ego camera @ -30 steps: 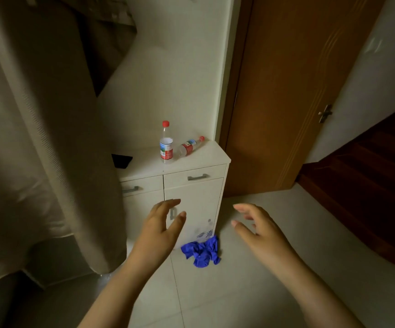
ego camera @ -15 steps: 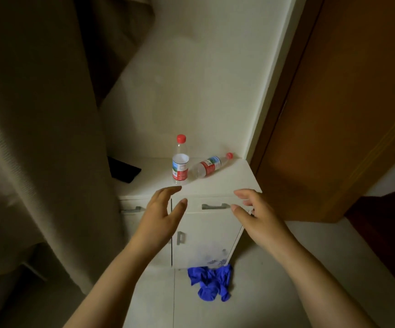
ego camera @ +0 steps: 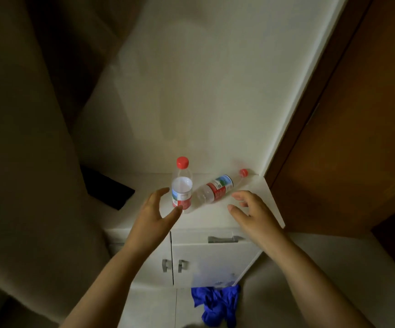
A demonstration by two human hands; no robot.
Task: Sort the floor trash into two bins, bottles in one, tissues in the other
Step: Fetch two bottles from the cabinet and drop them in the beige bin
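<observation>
Two clear plastic bottles with red caps sit on a white cabinet [ego camera: 217, 229]. The upright bottle [ego camera: 181, 185] stands at the left. The second bottle [ego camera: 215, 189] lies on its side to its right, cap pointing to the wall corner. My left hand [ego camera: 155, 215] is open, thumb and fingers curved just left of the upright bottle's base, almost touching it. My right hand [ego camera: 250, 213] is open too, fingers spread just in front of the lying bottle, holding nothing. No bins or tissues are in view.
A crumpled blue plastic bag [ego camera: 216, 304] lies on the tiled floor at the cabinet's foot. A black flat object [ego camera: 107, 189] rests at the cabinet's left, partly under a beige curtain [ego camera: 26, 150]. A brown wooden door [ego camera: 357, 114] stands at the right.
The view has come closer to the cabinet and tilted up. Both hands have risen from in front of the drawers to the cabinet top, next to the bottles.
</observation>
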